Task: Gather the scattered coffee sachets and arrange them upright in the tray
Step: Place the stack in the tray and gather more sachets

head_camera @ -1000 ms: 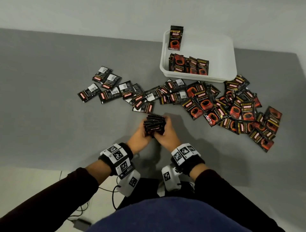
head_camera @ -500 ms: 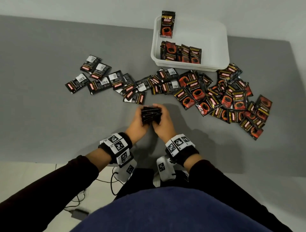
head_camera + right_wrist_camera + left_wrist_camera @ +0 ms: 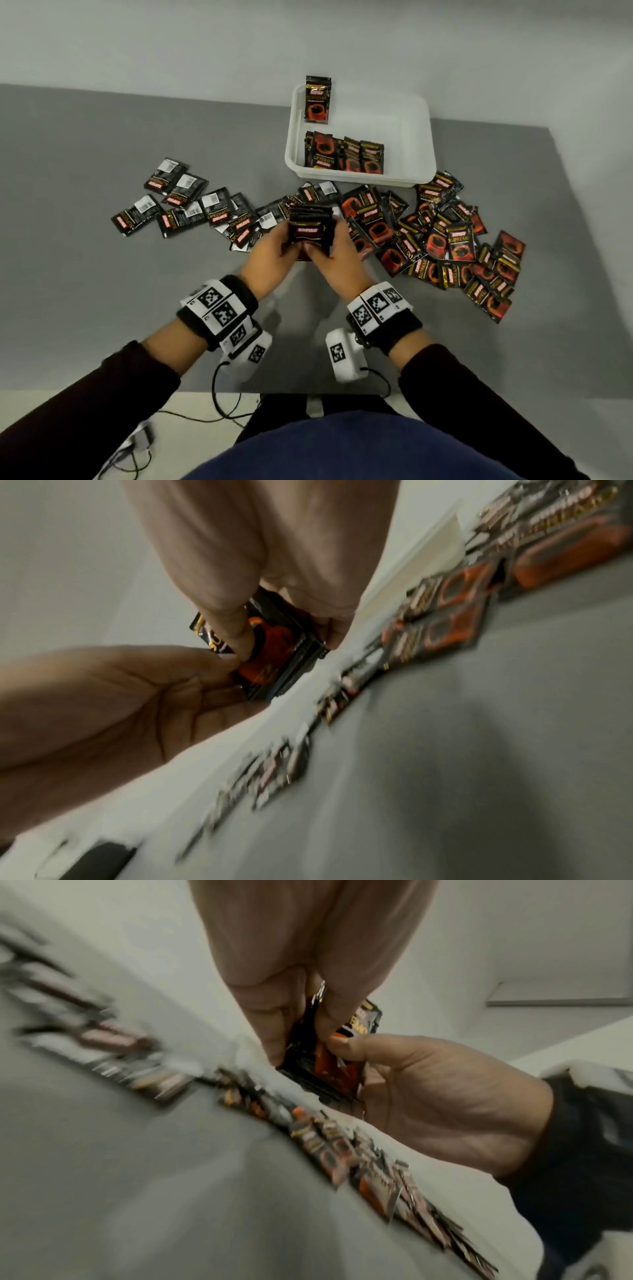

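A stack of black and red coffee sachets [image 3: 311, 229] stands upright between both hands above the grey table. My left hand [image 3: 274, 253] grips its left side and my right hand [image 3: 334, 255] grips its right side; thumbs press the front sachet. The wrist views show the same stack [image 3: 329, 1064] [image 3: 274, 653] pinched by fingers of both hands. A white tray [image 3: 411, 137] at the back holds a short row of upright sachets [image 3: 346, 156] and one sachet [image 3: 318, 99] leaning on its far left corner. Many loose sachets [image 3: 445, 236] lie flat across the table.
Loose sachets spread in a band from the left [image 3: 178, 202] to a thick pile on the right [image 3: 486, 270], just in front of the tray. The grey table [image 3: 85, 274] ends near my body; cables [image 3: 219, 411] hang below its front edge.
Both hands have lifted the stack forward toward the tray and turned it so the front label faces me. The head view has shifted.
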Available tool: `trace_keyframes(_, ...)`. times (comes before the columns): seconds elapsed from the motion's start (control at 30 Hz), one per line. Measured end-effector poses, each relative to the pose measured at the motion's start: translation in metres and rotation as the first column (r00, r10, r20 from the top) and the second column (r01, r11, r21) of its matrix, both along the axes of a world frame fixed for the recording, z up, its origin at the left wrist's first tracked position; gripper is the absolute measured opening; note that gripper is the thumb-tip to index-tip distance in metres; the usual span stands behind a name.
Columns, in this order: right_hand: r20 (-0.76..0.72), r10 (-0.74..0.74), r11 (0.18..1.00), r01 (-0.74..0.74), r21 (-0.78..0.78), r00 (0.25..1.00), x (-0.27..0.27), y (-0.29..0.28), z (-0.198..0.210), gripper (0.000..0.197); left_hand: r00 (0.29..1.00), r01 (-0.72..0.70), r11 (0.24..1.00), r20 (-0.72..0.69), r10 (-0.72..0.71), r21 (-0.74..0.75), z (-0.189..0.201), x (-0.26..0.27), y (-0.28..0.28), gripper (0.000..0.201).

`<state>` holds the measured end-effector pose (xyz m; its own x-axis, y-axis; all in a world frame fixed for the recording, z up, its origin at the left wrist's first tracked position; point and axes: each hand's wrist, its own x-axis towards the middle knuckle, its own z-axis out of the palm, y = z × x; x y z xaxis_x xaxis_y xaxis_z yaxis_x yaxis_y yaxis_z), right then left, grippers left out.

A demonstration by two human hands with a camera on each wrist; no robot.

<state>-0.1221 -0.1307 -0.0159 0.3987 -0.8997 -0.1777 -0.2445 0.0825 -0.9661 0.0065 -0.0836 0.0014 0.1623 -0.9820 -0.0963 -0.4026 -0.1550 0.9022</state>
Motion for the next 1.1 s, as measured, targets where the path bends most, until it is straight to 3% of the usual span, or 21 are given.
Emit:
trace_keyframes(0.1,0.120,-0.090,0.996,0.086,0.036,0.989,-0.018,-0.041,0.030,0.035,0.989,0.106,0.992,0.108,-0.098,-0.071,0.031,-0.012,-0.043,0.034)
trace_keyframes(0.2,0.241,-0.152,0.982,0.120,0.145,0.959,-0.041,-0.085,0.054,0.033,0.966,0.248,0.964,0.093,-0.240,-0.096,0.056,-0.030,-0.091,0.036)
trace_keyframes(0.33,0.245,-0.232,0.964,0.189,0.188,0.941,-0.076,-0.138,0.067,0.020,0.930,0.366,0.929,0.052,-0.364,-0.054,0.064,-0.050,-0.149,0.044)
trace_keyframes(0.4,0.221,-0.301,0.940,0.250,0.231,0.928,-0.095,-0.163,0.064,0.015,0.920,0.369,0.929,0.141,-0.365,-0.002,0.056,-0.055,-0.173,0.046)
trace_keyframes(0.47,0.141,-0.341,0.924,0.303,0.234,0.929,-0.110,-0.187,0.059,0.016,0.812,0.389,0.913,0.424,-0.401,0.120,0.041,-0.056,-0.195,0.046)
trace_keyframes(0.53,0.037,-0.328,0.928,0.315,0.198,0.944,-0.117,-0.208,0.052,0.017,0.605,0.375,0.890,0.660,-0.446,0.259,0.025,-0.055,-0.207,0.046)
trace_keyframes(0.63,-0.073,-0.300,0.936,0.308,0.171,0.951,-0.112,-0.231,0.041,0.044,0.413,0.358,0.884,0.798,-0.438,0.300,0.003,-0.054,-0.213,0.047)
trace_keyframes(0.73,-0.129,-0.256,0.936,0.279,0.212,0.958,-0.102,-0.244,0.026,0.063,0.325,0.323,0.872,0.822,-0.468,0.369,-0.011,-0.050,-0.215,0.054)
trace_keyframes(0.83,-0.214,-0.226,0.932,0.275,0.235,0.950,-0.094,-0.252,0.015,0.063,0.363,0.297,0.871,0.797,-0.482,0.391,-0.015,-0.044,-0.213,0.059)
trace_keyframes(1.0,-0.329,-0.207,0.940,0.280,0.192,0.921,-0.077,-0.256,0.002,0.057,0.615,0.280,0.903,0.661,-0.430,0.327,-0.017,-0.035,-0.205,0.067)
trace_keyframes(1.1,-0.361,-0.179,0.940,0.268,0.212,0.915,-0.068,-0.255,-0.003,0.057,0.689,0.286,0.911,0.597,-0.411,0.297,-0.017,-0.029,-0.202,0.066)
